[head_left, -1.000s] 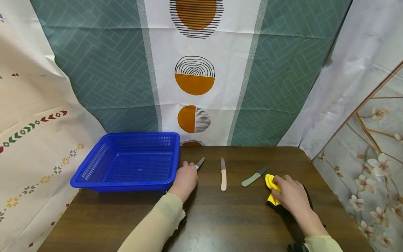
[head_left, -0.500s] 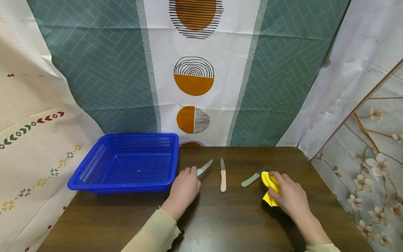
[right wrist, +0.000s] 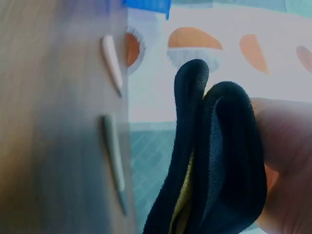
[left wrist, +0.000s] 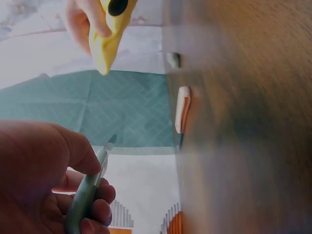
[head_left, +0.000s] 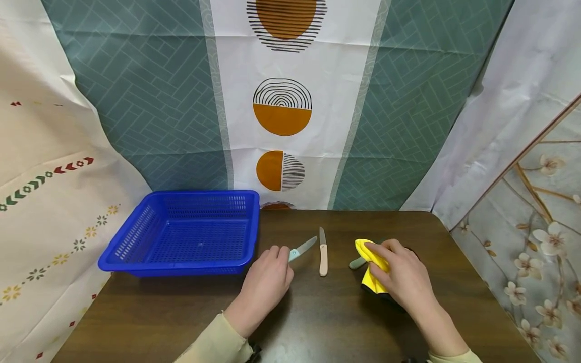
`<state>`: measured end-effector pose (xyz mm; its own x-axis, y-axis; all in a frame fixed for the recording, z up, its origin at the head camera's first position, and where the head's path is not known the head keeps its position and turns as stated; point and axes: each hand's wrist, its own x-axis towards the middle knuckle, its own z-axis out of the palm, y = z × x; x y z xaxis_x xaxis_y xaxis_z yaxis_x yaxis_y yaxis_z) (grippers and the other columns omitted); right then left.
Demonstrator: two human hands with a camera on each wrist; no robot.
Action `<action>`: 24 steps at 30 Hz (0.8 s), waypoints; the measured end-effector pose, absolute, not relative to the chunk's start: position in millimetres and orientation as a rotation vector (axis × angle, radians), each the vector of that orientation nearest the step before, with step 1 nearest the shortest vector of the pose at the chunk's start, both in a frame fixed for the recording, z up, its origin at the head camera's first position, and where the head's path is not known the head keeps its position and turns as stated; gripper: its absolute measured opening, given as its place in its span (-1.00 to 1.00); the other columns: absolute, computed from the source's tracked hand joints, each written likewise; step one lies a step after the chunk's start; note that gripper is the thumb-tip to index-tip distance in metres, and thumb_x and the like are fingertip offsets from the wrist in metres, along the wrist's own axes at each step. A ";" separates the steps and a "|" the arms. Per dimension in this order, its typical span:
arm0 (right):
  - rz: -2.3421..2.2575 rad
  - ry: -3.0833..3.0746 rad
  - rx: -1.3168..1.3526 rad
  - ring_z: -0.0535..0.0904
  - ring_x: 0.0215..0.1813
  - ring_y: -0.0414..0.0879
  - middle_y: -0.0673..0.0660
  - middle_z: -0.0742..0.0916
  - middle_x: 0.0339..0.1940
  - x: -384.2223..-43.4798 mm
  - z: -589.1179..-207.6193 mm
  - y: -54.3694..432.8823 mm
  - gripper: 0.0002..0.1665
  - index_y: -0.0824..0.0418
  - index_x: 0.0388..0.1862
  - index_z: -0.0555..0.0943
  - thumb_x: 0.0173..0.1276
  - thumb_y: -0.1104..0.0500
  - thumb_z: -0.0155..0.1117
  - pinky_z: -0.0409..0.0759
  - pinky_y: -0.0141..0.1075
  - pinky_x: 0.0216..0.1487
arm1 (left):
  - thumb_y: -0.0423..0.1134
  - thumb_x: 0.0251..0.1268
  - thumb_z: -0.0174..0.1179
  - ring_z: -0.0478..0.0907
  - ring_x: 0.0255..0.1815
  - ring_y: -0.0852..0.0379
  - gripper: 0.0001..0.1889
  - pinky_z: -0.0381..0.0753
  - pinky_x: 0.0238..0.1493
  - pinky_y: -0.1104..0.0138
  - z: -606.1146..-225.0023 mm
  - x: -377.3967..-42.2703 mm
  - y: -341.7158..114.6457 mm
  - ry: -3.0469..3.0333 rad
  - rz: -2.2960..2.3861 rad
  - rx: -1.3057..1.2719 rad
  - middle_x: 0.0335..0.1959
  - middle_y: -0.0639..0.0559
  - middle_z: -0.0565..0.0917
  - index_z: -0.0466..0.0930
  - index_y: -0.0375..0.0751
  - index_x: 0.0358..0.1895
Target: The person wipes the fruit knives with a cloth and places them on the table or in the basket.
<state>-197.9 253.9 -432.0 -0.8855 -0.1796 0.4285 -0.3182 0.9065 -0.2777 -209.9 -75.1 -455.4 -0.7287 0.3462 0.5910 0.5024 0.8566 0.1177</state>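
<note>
My left hand (head_left: 267,282) grips a paring knife (head_left: 303,248) by its pale green handle, just above the table. The blade points away to the right; in the left wrist view the knife's handle (left wrist: 84,202) lies between thumb and curled fingers. My right hand (head_left: 406,277) pinches a folded yellow cloth (head_left: 374,282) with black edging, raised off the table. Between the hands lies a knife with a pale pink handle (head_left: 324,259). A second green-handled knife (head_left: 357,263) lies under the cloth in the head view, its blade hidden there; the right wrist view shows that green-handled knife (right wrist: 113,156) whole.
A blue plastic basket (head_left: 174,268) with perforated sides stands at the left back of the brown wooden table (head_left: 331,322), with nothing seen inside. Patterned curtains (head_left: 281,60) hang behind and at both sides.
My left hand has drawn the knife toward the right and nearer, away from the basket. My right hand has carried the cloth leftward over the green-handled knife on the table.
</note>
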 end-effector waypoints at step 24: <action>0.516 -2.526 0.584 0.60 -0.19 0.03 0.06 0.73 -0.02 -202.4 -397.6 193.7 -0.45 -0.05 0.29 0.83 0.32 0.24 0.59 0.58 -0.01 -0.11 | -0.33 0.38 0.53 0.45 -0.45 0.06 -0.77 0.51 -0.49 0.27 -426.0 -191.6 -90.6 -2.391 -0.347 -0.652 -0.39 0.02 0.53 0.63 -0.24 -0.10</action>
<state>-202.4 193.7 -397.6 -0.7866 -0.3033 0.5379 -0.4901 0.8366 -0.2449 -191.6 -90.6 -426.0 -0.6801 0.3659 0.6352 0.5313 0.8431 0.0831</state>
